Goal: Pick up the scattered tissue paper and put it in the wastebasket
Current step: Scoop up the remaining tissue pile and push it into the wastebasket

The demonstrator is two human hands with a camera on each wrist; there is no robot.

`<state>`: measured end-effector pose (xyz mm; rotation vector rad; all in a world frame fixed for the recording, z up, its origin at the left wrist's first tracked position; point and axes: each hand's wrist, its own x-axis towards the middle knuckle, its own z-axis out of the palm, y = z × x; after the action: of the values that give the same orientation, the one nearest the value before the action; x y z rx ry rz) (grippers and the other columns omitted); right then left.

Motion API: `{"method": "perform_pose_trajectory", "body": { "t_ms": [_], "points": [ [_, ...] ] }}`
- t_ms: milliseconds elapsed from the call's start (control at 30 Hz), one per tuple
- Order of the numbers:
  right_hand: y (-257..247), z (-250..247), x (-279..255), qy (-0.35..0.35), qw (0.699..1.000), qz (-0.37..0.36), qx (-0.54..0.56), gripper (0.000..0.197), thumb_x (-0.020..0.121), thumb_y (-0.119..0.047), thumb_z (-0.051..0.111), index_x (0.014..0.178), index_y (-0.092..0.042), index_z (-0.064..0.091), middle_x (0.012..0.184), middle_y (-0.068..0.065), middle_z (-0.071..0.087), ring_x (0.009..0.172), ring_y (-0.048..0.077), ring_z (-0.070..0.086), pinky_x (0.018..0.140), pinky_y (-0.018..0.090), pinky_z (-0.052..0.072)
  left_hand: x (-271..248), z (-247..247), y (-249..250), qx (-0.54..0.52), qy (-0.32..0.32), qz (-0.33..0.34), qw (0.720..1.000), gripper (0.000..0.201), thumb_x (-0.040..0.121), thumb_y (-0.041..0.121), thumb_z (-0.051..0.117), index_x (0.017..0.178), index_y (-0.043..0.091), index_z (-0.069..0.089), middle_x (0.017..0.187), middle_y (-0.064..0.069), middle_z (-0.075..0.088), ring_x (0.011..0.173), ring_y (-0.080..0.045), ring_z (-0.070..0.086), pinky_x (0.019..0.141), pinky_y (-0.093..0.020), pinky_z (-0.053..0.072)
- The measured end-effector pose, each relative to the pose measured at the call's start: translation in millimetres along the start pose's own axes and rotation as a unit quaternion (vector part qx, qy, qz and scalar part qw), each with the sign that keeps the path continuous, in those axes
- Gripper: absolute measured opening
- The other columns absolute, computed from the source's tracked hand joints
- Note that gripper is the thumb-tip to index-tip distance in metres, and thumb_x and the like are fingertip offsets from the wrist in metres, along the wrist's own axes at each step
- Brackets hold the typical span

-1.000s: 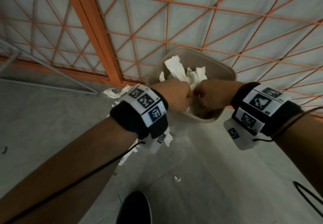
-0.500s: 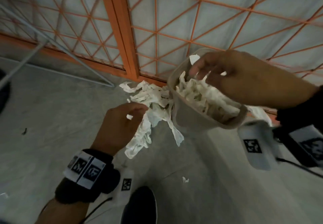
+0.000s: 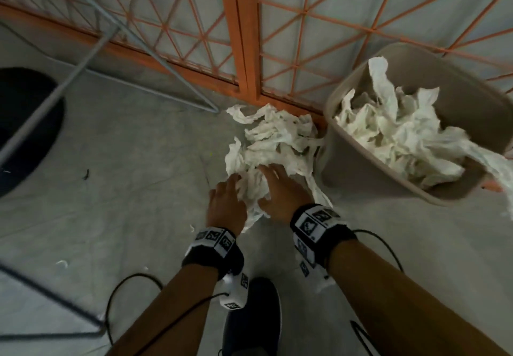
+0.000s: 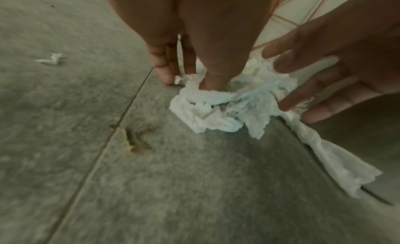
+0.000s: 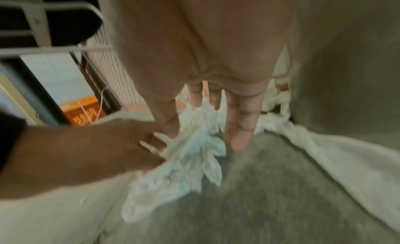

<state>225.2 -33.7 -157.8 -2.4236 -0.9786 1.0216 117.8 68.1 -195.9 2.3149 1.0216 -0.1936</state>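
Note:
A pile of crumpled white tissue paper (image 3: 273,141) lies on the floor against the fence, just left of the beige wastebasket (image 3: 358,172). The basket holds more tissue (image 3: 397,133), and one strip (image 3: 491,166) hangs over its right rim. My left hand (image 3: 233,186) and right hand (image 3: 274,180) both reach into the near edge of the pile. In the left wrist view my left hand (image 4: 190,73) digs straight fingers into a wad of tissue (image 4: 216,110) while my right hand (image 4: 314,86) touches it with spread fingers. In the right wrist view my right hand (image 5: 207,121) rests on the tissue (image 5: 190,162).
An orange lattice fence (image 3: 244,36) runs behind the pile and basket. A grey metal frame (image 3: 69,78) and a black round object (image 3: 25,128) stand at the left. My dark shoe (image 3: 252,314) is below the hands. Small tissue scraps (image 3: 62,262) dot the grey floor.
Both hands have left the wastebasket and dropped to the floor pile. The left went down first and the right followed. The view has shifted left, so the basket now sits at the right.

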Motion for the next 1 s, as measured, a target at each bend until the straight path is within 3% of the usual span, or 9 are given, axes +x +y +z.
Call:
{"method": "perform_pose_trajectory", "body": {
  "t_ms": [133, 233, 300, 400, 600, 667, 800, 900, 1000],
  "points": [
    [6, 39, 12, -0.03, 0.999, 0.016, -0.007, 0.086, 0.083, -0.04, 0.065, 0.15, -0.026, 0.012, 0.16, 0.008, 0.007, 0.142, 0.033, 0.023, 0.113, 0.046, 0.03, -4, -4, -7, 0.016, -0.004, 0.02, 1.0, 0.024, 0.086, 0.018, 0.052, 0.105, 0.015, 0.067, 0.103, -0.014, 0.064, 0.099, -0.034, 0.06, 0.08, -0.038, 0.049],
    [10, 53, 7, 0.059, 0.998, 0.009, 0.022, 0.051, 0.084, -0.036, 0.063, 0.128, -0.012, 0.051, 0.139, 0.012, 0.044, 0.124, 0.033, 0.047, 0.1, 0.041, 0.043, -13, -12, -6, -0.023, 0.007, 0.042, 0.999, 0.014, 0.084, 0.02, 0.056, 0.091, 0.014, 0.067, 0.092, -0.01, 0.066, 0.088, -0.03, 0.063, 0.073, -0.035, 0.05],
    [12, 54, 5, 0.094, 0.993, 0.016, 0.075, 0.033, 0.082, -0.03, 0.062, 0.105, -0.006, 0.063, 0.115, 0.015, 0.061, 0.106, 0.034, 0.058, 0.089, 0.04, 0.049, -20, -17, -7, -0.095, 0.049, 0.06, 0.992, 0.013, 0.084, 0.02, 0.059, 0.096, 0.017, 0.064, 0.093, -0.006, 0.067, 0.085, -0.025, 0.064, 0.073, -0.035, 0.052],
    [15, 45, 0, 0.131, 0.975, 0.028, 0.18, 0.025, 0.081, -0.015, 0.061, 0.101, 0.0, 0.064, 0.104, 0.019, 0.066, 0.099, 0.032, 0.062, 0.085, 0.035, 0.048, -25, -25, -10, -0.149, 0.131, 0.112, 0.974, 0.034, 0.083, 0.014, 0.058, 0.115, 0.025, 0.059, 0.103, -0.003, 0.064, 0.086, -0.017, 0.062, 0.075, -0.029, 0.052],
    [26, 19, -6, 0.236, 0.952, -0.023, 0.193, 0.027, 0.073, 0.012, 0.044, 0.078, -0.013, 0.052, 0.085, 0.007, 0.045, 0.081, 0.02, 0.045, 0.073, 0.025, 0.032, 0, -27, -10, -0.106, 0.164, 0.147, 0.97, 0.058, 0.079, -0.006, 0.043, 0.12, 0.029, 0.063, 0.129, -0.007, 0.05, 0.101, -0.023, 0.061, 0.08, -0.032, 0.055],
    [29, 14, -2, 0.239, 0.949, -0.026, 0.202, 0.034, 0.071, 0.013, 0.041, 0.083, -0.018, 0.05, 0.092, 0.005, 0.047, 0.086, 0.022, 0.05, 0.075, 0.031, 0.039, 10, -21, -7, -0.064, 0.114, 0.133, 0.982, 0.065, 0.079, -0.009, 0.044, 0.13, 0.031, 0.055, 0.141, -0.006, 0.043, 0.113, -0.026, 0.058, 0.084, -0.033, 0.055],
    [28, -1, 10, 0.177, 0.967, 0.012, 0.184, 0.059, 0.08, -0.001, 0.05, 0.131, -0.028, 0.041, 0.145, -0.001, 0.03, 0.116, 0.027, 0.052, 0.092, 0.044, 0.049, 22, -4, -3, -0.004, -0.015, 0.126, 0.992, 0.068, 0.081, -0.006, 0.044, 0.139, 0.031, 0.043, 0.148, -0.006, 0.038, 0.129, -0.031, 0.046, 0.101, -0.042, 0.047],
    [36, -7, 23, 0.09, 0.988, 0.032, 0.118, 0.078, 0.082, -0.012, 0.057, 0.148, -0.032, 0.019, 0.158, -0.002, 0.01, 0.133, 0.027, 0.041, 0.1, 0.043, 0.044, 25, 3, 0, 0.013, -0.021, 0.14, 0.99, 0.041, 0.085, 0.003, 0.048, 0.12, 0.02, 0.063, 0.126, -0.008, 0.057, 0.114, -0.032, 0.055, 0.093, -0.041, 0.049],
    [44, 5, 27, 0.086, 0.992, 0.064, 0.074, 0.063, 0.085, -0.023, 0.059, 0.142, -0.028, 0.035, 0.15, 0.002, 0.028, 0.125, 0.029, 0.049, 0.098, 0.043, 0.046, 22, 2, 3, -0.007, 0.013, 0.12, 0.993, 0.023, 0.087, 0.015, 0.05, 0.099, 0.012, 0.07, 0.101, -0.011, 0.064, 0.095, -0.033, 0.06, 0.076, -0.036, 0.049]
  ]
}}
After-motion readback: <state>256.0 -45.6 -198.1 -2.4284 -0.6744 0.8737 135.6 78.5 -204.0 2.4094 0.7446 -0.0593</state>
